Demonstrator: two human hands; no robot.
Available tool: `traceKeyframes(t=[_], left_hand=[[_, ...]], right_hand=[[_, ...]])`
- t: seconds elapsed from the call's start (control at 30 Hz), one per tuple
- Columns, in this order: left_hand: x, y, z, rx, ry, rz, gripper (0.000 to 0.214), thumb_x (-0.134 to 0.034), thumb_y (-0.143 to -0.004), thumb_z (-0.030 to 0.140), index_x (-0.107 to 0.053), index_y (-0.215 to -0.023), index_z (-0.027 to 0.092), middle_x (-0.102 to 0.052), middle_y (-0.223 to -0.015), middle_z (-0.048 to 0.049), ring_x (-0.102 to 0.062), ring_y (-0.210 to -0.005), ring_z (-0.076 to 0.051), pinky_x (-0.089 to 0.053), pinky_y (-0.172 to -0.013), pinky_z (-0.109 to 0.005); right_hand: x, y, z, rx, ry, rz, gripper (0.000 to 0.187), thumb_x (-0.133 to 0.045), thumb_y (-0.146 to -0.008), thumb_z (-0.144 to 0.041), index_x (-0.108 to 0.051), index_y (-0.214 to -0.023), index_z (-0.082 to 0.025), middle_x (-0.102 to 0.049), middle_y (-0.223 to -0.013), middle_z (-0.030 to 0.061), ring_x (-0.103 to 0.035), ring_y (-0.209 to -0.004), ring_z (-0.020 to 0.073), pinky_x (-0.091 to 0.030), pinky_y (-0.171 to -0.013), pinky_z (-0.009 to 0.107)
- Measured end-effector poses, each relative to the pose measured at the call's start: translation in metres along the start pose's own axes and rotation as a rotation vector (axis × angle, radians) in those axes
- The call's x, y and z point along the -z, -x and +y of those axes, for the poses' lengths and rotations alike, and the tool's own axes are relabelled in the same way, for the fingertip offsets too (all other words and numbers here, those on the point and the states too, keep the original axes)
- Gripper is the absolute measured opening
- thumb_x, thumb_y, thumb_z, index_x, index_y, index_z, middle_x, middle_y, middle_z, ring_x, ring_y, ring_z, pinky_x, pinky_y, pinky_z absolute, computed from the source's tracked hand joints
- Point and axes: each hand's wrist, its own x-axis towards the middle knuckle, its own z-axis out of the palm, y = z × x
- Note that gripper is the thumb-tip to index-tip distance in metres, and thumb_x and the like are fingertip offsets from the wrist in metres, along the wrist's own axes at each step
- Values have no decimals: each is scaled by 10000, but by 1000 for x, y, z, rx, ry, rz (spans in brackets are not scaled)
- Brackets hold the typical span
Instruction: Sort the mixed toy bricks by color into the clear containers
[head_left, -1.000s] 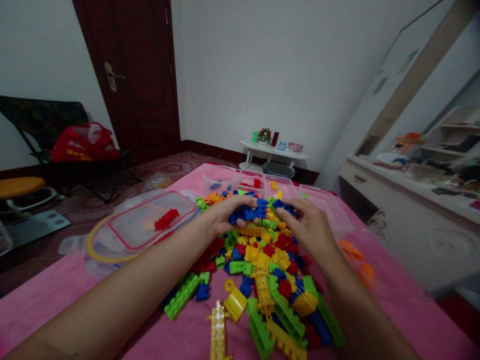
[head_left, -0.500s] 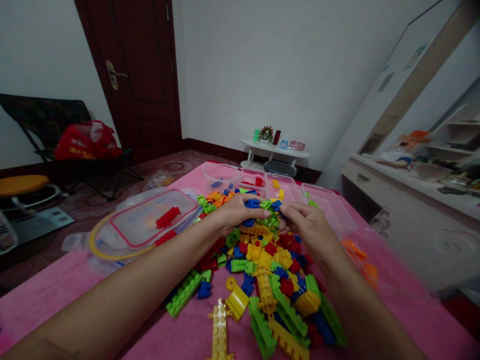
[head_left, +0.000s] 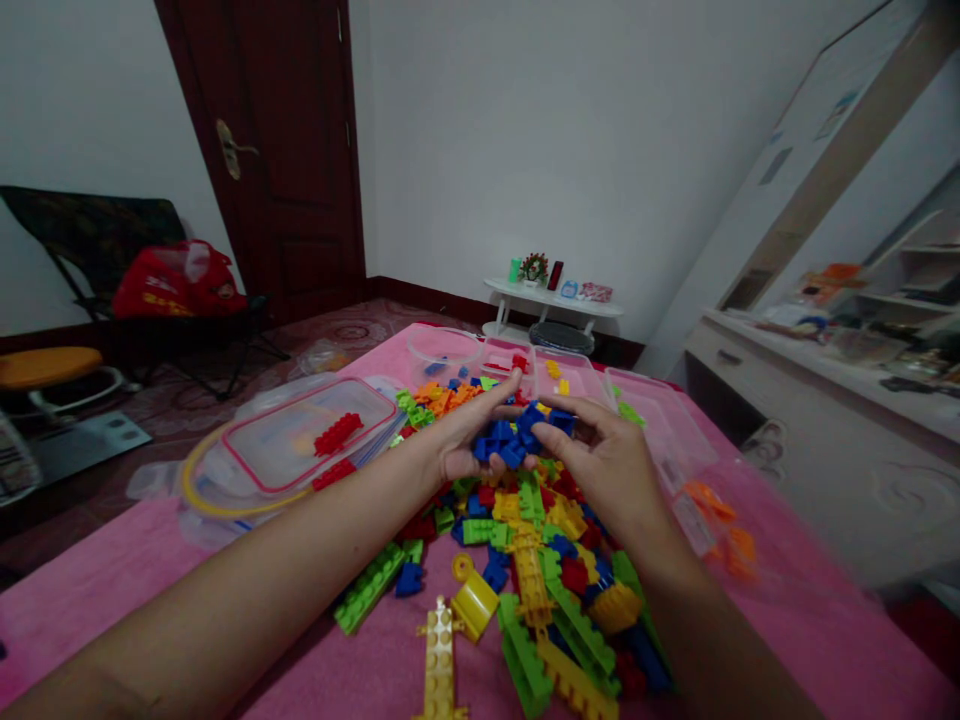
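Several blue building bricks (head_left: 504, 441) rest in my left hand (head_left: 463, 432), which is cupped palm up with its thumb raised. From the other side my right hand (head_left: 604, 450) closes on a blue brick at the edge of this handful, thumb in front and fingers behind. Both hands hover over a mixed heap of building bricks (head_left: 531, 500) in green, yellow, red and blue. Part of the heap lies hidden behind my hands and forearms.
Clear plastic boxes (head_left: 660, 410) line the table's far side, some with sorted bricks. Stacked lids (head_left: 255, 440) carrying red bricks lie left. Orange pieces (head_left: 731, 545) sit to the right. A long yellow brick (head_left: 440, 660) is near me on the pink cloth (head_left: 330, 655).
My left hand has turned palm up and now cradles blue bricks. My right hand has come in against them. Green bricks between the hands are gone from view there.
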Motion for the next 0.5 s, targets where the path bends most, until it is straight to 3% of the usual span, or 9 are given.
traceKeyframes(t=[0.13,0.27,0.33,0.5], left_hand=[[0,-2,-3,45,131,-57,490,-580,-747,600,-597,-905,137,-610,-698,-58,-641,-590,-183,-356,-293,-126],[-3,-3,-5,49,228,-39,216,-611,-813,326,-584,-881,123,-609,-714,-50,-581,-504,-101,-279,-273,-73],[-2,-1,-3,13,245,-6,171,-615,-810,265,-575,-901,126,-607,-739,-55,-549,-475,-78,-261,-269,-68],[4,6,28,-166,323,103,148,-558,-847,273,-554,-879,128,-587,-749,-69,-540,-500,-80,-263,-277,-75]], right_hand=[[-3,3,-6,-34,-154,-23,388,-677,-733,-289,-636,-1105,-185,-653,-904,55,-574,-596,111,-479,-529,235],[2,2,-13,-17,-200,56,324,-648,-766,-307,-635,-1068,-189,-652,-1010,78,-612,-680,127,-518,-601,254],[6,2,-16,-25,-157,119,305,-644,-770,-325,-647,-1043,-189,-663,-967,75,-609,-658,126,-520,-585,255],[18,0,-21,-52,-143,221,269,-641,-775,-346,-666,-994,-192,-664,-806,45,-589,-566,114,-507,-502,234]])
